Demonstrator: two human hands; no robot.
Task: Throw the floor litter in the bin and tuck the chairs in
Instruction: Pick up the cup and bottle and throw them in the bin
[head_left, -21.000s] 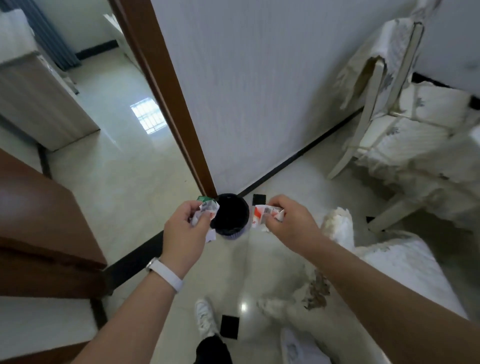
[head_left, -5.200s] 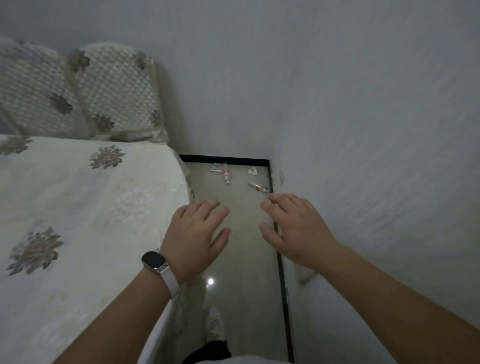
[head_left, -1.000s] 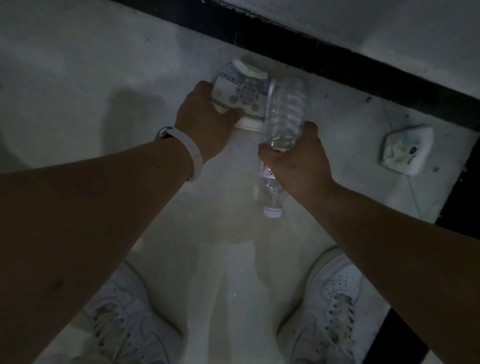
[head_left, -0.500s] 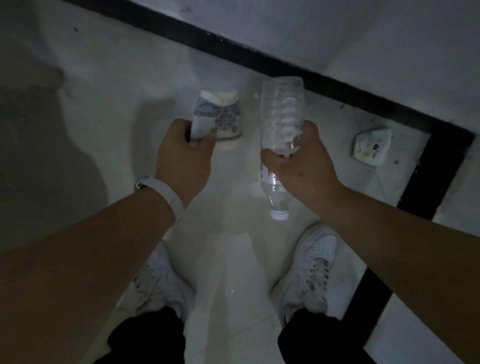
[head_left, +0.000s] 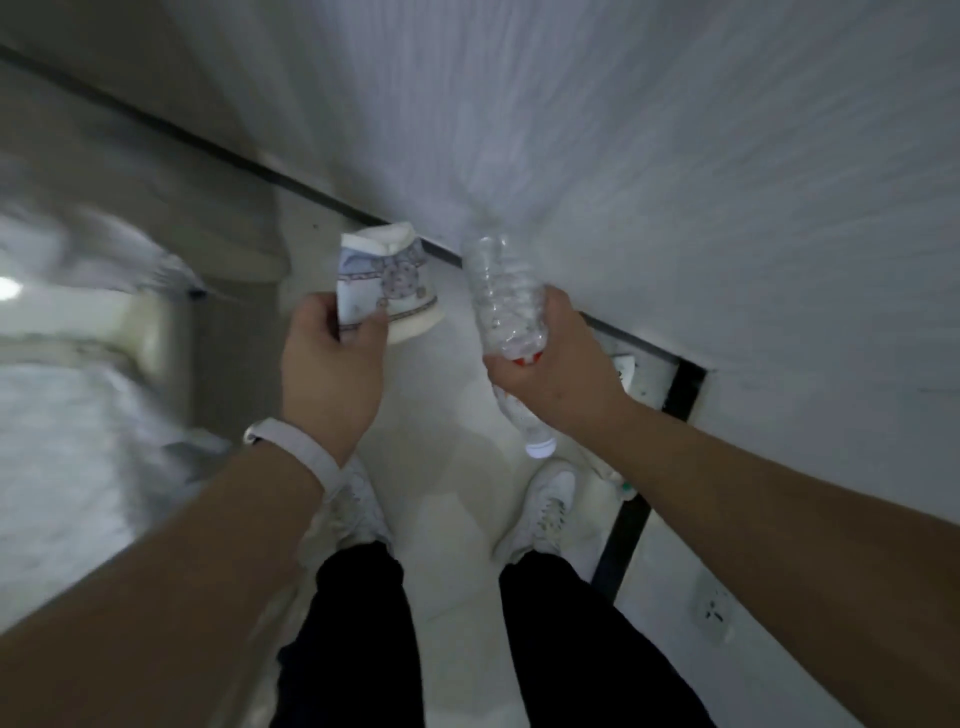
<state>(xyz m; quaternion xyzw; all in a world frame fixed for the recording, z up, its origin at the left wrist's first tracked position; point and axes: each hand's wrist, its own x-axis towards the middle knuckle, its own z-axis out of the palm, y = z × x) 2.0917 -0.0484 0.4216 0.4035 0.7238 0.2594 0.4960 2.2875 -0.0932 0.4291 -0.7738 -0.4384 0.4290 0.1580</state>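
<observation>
My left hand (head_left: 330, 371) grips a crumpled paper cup (head_left: 387, 283) with a blue and grey pattern, held well above the floor. A clear plastic bottle (head_left: 504, 291) with a red label is in my right hand (head_left: 550, 369), its white cap pointing down toward my feet. Behind my right wrist, a small piece of white litter (head_left: 623, 366) lies on the floor in the corner, mostly hidden. No bin is in view.
I stand in a narrow strip of pale floor (head_left: 447, 431) between a white wall (head_left: 675, 182) on the right and a cloth-covered piece of furniture (head_left: 78, 415) on the left. A black skirting line (head_left: 685, 389) marks the corner. A wall socket (head_left: 714, 610) sits low right.
Both hands have lifted with the cup and bottle, away from the floor. The view has risen and swung, so the wall and furniture now show and the picture is blurred.
</observation>
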